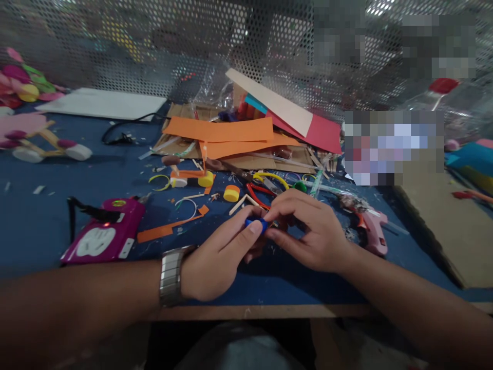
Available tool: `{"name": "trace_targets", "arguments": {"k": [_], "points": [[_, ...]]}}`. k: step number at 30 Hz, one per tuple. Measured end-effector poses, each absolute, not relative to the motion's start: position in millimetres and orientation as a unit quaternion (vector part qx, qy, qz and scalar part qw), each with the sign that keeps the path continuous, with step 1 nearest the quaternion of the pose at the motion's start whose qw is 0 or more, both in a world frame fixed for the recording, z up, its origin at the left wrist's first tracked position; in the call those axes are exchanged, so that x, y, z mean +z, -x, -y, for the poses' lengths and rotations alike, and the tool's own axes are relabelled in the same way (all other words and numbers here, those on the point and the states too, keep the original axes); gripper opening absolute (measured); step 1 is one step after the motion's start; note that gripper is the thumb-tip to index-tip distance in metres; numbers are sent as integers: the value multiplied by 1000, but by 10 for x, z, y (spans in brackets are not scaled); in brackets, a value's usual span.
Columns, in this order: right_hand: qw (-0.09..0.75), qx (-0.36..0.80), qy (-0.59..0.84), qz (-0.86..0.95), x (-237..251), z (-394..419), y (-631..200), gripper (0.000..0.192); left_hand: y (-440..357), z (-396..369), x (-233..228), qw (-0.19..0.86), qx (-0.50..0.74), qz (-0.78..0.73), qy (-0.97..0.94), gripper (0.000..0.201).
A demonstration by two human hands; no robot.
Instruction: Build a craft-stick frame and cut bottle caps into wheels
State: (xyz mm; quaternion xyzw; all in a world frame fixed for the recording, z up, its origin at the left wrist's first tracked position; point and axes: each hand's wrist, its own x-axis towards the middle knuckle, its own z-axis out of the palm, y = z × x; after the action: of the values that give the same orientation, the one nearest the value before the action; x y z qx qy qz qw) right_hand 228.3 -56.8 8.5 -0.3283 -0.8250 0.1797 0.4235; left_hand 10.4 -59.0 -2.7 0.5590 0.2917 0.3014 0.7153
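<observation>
Between my hands, above the front of the blue table, is a small round blue piece, perhaps a bottle cap. My left hand grips it between thumb and fingers; a metal watch circles that wrist. The fingers of my right hand are pinched at the cap's right edge, and what they hold, if anything, is hidden. Just beyond lie red-handled pliers, scissors with yellow handles, thin wooden sticks and an orange-and-yellow cap.
A magenta device with a black cord stands at left. To the right lie a pink glue gun and a cardboard sheet. Orange paper strips pile up behind, before a perforated metal screen.
</observation>
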Motion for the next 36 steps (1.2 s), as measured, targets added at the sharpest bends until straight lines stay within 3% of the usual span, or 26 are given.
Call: {"name": "trace_targets", "arguments": {"k": [16,22,25,28,32,36], "points": [[399,204,341,826,43,556,-2302,12,-141,594,-53,766,331,-264,-483,35],[225,42,521,822,14,414,-2449,24,-146,472,-92,758,415,-280,-417,23],[133,39,574,807,-15,372,-2503,34,-147,444,-80,757,431,-282,-401,22],[99,66,596,794,-28,368,-2517,35,-147,449,-68,749,444,-288,-399,25],[111,62,600,789,-10,373,-2509,37,-156,451,-64,736,459,-305,-393,26],[244,45,563,789,68,413,-2491,37,-163,443,-76,734,457,-315,-392,27]]}}
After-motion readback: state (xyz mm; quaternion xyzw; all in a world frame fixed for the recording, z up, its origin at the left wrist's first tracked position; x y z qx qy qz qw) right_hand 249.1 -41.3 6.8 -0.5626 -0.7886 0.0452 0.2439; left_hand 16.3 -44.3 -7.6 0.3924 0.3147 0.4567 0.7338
